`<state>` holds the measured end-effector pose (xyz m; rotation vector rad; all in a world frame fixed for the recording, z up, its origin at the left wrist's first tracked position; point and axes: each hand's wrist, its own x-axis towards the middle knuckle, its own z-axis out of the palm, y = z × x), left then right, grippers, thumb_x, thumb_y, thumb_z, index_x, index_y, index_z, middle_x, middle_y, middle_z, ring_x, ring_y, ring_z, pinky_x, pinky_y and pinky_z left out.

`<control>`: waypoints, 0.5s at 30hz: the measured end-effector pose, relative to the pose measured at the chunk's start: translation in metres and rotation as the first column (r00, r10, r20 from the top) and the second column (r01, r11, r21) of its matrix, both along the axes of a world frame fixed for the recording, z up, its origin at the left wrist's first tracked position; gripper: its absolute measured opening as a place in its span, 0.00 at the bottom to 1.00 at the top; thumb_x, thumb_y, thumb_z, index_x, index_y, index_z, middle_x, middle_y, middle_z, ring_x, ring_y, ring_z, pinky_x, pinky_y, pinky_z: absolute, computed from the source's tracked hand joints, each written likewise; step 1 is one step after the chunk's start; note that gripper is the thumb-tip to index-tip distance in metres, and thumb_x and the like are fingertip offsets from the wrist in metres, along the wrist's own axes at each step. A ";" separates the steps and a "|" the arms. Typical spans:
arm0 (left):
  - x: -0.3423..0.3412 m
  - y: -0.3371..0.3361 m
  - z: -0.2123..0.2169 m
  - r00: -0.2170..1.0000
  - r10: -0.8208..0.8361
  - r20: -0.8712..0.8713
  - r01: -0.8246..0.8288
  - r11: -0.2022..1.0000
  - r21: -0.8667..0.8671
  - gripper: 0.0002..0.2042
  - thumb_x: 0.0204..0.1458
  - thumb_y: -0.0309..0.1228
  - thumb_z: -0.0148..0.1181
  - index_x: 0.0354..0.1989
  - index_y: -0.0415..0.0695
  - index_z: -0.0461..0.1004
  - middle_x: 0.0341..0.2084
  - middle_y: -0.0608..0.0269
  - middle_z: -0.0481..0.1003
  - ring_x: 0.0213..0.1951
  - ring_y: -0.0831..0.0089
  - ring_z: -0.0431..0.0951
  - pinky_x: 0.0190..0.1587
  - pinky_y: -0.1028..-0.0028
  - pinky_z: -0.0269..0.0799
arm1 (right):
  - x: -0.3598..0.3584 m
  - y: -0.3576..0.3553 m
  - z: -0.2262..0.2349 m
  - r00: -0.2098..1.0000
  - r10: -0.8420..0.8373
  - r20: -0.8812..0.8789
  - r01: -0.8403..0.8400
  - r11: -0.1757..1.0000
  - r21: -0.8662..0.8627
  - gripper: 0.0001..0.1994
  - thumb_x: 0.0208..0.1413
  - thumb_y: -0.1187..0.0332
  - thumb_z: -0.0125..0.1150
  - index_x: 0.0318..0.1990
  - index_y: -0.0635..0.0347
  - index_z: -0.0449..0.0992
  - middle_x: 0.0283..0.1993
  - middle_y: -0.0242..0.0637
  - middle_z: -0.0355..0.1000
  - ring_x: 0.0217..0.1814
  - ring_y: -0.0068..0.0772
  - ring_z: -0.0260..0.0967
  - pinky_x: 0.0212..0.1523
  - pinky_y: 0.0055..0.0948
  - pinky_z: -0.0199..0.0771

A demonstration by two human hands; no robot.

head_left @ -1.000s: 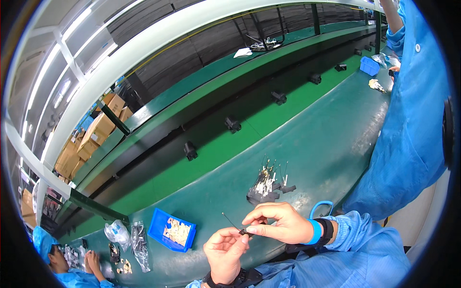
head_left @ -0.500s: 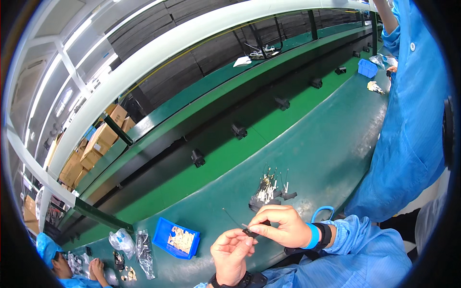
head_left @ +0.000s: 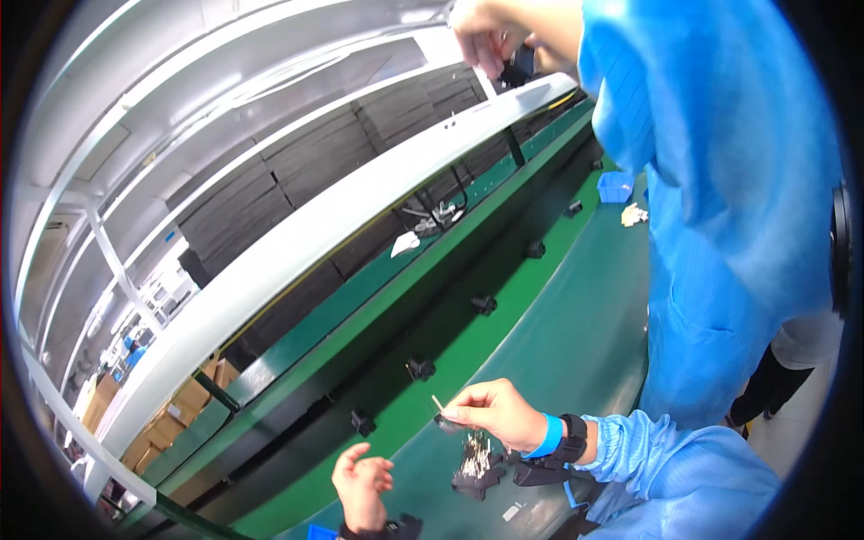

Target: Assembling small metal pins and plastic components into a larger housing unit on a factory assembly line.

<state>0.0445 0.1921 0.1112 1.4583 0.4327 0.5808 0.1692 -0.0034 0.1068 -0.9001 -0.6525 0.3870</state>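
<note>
My right hand (head_left: pixel 493 416) is raised over the bench, its thumb and fingers pinched on a thin pale strip (head_left: pixel 437 402) that sticks up past the fingertips. Just under those fingertips shows a small black part (head_left: pixel 447 422); whether the hand grips it too, I cannot tell. Below this hand lies a pile of thin white-ended pieces (head_left: pixel 475 454) with black parts (head_left: pixel 477 484) beside it. My left hand (head_left: pixel 362 481) is apart from the right, near the green belt, its fingers loosely bent and separated, with nothing visible in them.
Black parts (head_left: pixel 419 369) sit spaced along the green belt (head_left: pixel 504 337) beyond the bench. A blue bin corner (head_left: pixel 321 533) shows at the lower edge. At the right stands a person in a blue coat (head_left: pixel 711 270), arms raised, near another blue bin (head_left: pixel 616 187) and pale pieces (head_left: pixel 634 215).
My hands have parted: the left has let go and moved left, while the right has lifted with the strip. The view has tilted up, and the person's hands at right now show overhead.
</note>
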 end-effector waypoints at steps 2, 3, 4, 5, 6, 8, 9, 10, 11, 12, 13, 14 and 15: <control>0.046 0.036 -0.001 0.990 0.004 -0.143 0.017 0.989 0.149 0.18 0.44 0.24 0.55 0.46 0.37 0.63 0.24 0.55 0.75 0.20 0.79 0.70 0.20 0.79 0.66 | 0.017 -0.005 0.009 0.999 -0.045 0.014 0.046 0.999 -0.026 0.07 0.53 0.71 0.59 0.35 0.67 0.77 0.31 0.35 0.75 0.31 0.19 0.69 0.35 0.20 0.70; 0.065 0.059 -0.009 0.976 0.022 -0.215 0.025 0.977 0.210 0.19 0.44 0.26 0.57 0.47 0.36 0.64 0.25 0.55 0.75 0.20 0.78 0.71 0.20 0.78 0.66 | 0.020 -0.008 0.016 0.998 -0.058 0.017 0.059 0.997 -0.058 0.07 0.53 0.71 0.59 0.36 0.68 0.76 0.33 0.36 0.75 0.34 0.22 0.72 0.39 0.21 0.72; 0.082 0.081 -0.021 0.966 0.064 -0.250 0.016 0.952 0.304 0.20 0.44 0.27 0.58 0.47 0.35 0.66 0.26 0.56 0.76 0.20 0.77 0.72 0.20 0.77 0.67 | 0.022 -0.011 0.023 0.998 -0.053 0.029 0.054 0.998 -0.021 0.08 0.52 0.71 0.60 0.36 0.68 0.76 0.33 0.37 0.75 0.34 0.22 0.72 0.39 0.21 0.72; 0.100 0.107 -0.041 0.926 0.198 -0.323 -0.063 0.921 0.385 0.20 0.38 0.29 0.62 0.42 0.36 0.71 0.26 0.56 0.76 0.24 0.75 0.75 0.24 0.75 0.71 | 0.024 -0.011 0.029 0.996 -0.069 0.047 0.069 0.998 0.015 0.07 0.52 0.72 0.60 0.35 0.68 0.77 0.32 0.36 0.75 0.33 0.22 0.72 0.39 0.21 0.72; 0.115 0.149 -0.074 0.845 0.348 -0.406 -0.089 0.840 0.536 0.21 0.35 0.34 0.64 0.39 0.36 0.75 0.31 0.50 0.77 0.31 0.67 0.79 0.33 0.69 0.74 | 0.023 -0.013 0.038 0.991 -0.103 0.087 0.101 0.995 0.021 0.07 0.52 0.72 0.60 0.35 0.68 0.77 0.31 0.36 0.75 0.33 0.22 0.72 0.39 0.21 0.72; 0.123 0.160 -0.094 0.715 0.556 -0.423 -0.084 0.669 0.738 0.22 0.33 0.37 0.64 0.38 0.36 0.76 0.36 0.43 0.75 0.43 0.53 0.76 0.48 0.65 0.70 | 0.029 -0.022 0.053 0.969 -0.177 0.171 0.178 0.984 0.008 0.06 0.52 0.73 0.60 0.33 0.68 0.77 0.30 0.35 0.75 0.32 0.21 0.71 0.38 0.20 0.71; 0.129 0.161 -0.100 0.607 0.605 -0.515 -0.079 0.691 0.718 0.21 0.33 0.38 0.64 0.36 0.37 0.76 0.37 0.42 0.75 0.43 0.53 0.75 0.48 0.64 0.69 | 0.033 -0.027 0.059 0.953 -0.214 0.217 0.220 0.975 -0.007 0.06 0.52 0.73 0.59 0.33 0.68 0.77 0.29 0.35 0.75 0.32 0.20 0.71 0.37 0.20 0.71; 0.125 0.163 -0.112 0.585 0.633 -0.507 -0.110 0.682 0.723 0.23 0.33 0.40 0.66 0.36 0.36 0.75 0.38 0.42 0.75 0.45 0.52 0.75 0.49 0.63 0.69 | 0.036 -0.032 0.064 0.945 -0.230 0.233 0.238 0.971 -0.008 0.05 0.52 0.74 0.59 0.32 0.68 0.77 0.29 0.35 0.75 0.31 0.20 0.71 0.37 0.20 0.71; 0.126 0.164 -0.124 0.573 0.653 -0.495 -0.136 0.672 0.728 0.24 0.33 0.43 0.67 0.36 0.36 0.75 0.40 0.42 0.74 0.46 0.52 0.74 0.49 0.62 0.69 | 0.041 -0.038 0.063 0.937 -0.250 0.244 0.260 0.966 -0.011 0.05 0.52 0.74 0.59 0.32 0.68 0.77 0.29 0.34 0.75 0.31 0.20 0.71 0.36 0.20 0.71; 0.131 0.166 -0.130 0.570 0.657 -0.493 -0.147 0.672 0.726 0.24 0.33 0.43 0.67 0.36 0.36 0.75 0.40 0.42 0.74 0.46 0.52 0.74 0.49 0.62 0.69 | 0.047 -0.044 0.063 0.923 -0.274 0.269 0.286 0.958 -0.003 0.05 0.52 0.74 0.59 0.32 0.68 0.77 0.28 0.34 0.75 0.31 0.20 0.70 0.36 0.20 0.71; 0.137 0.168 -0.136 0.563 0.685 -0.462 -0.186 0.650 0.737 0.27 0.34 0.47 0.67 0.36 0.35 0.75 0.42 0.43 0.73 0.47 0.51 0.73 0.50 0.61 0.68 | 0.050 -0.049 0.062 0.907 -0.310 0.286 0.322 0.947 0.003 0.05 0.52 0.75 0.59 0.32 0.69 0.77 0.28 0.34 0.75 0.31 0.19 0.70 0.35 0.20 0.71; 0.145 0.169 -0.138 0.559 0.710 -0.428 -0.223 0.626 0.747 0.29 0.34 0.51 0.67 0.36 0.35 0.74 0.44 0.43 0.72 0.49 0.50 0.72 0.51 0.61 0.67 | 0.053 -0.053 0.059 0.904 -0.331 0.271 0.335 0.942 0.034 0.05 0.52 0.75 0.58 0.32 0.68 0.77 0.28 0.35 0.75 0.30 0.19 0.70 0.35 0.19 0.70; 0.154 0.171 -0.138 0.572 0.701 -0.426 -0.215 0.629 0.747 0.29 0.34 0.51 0.67 0.36 0.35 0.74 0.44 0.43 0.72 0.49 0.50 0.72 0.51 0.61 0.67 | 0.055 -0.054 0.058 0.897 -0.346 0.274 0.350 0.936 0.035 0.05 0.52 0.75 0.58 0.32 0.68 0.77 0.28 0.35 0.75 0.30 0.19 0.70 0.35 0.19 0.70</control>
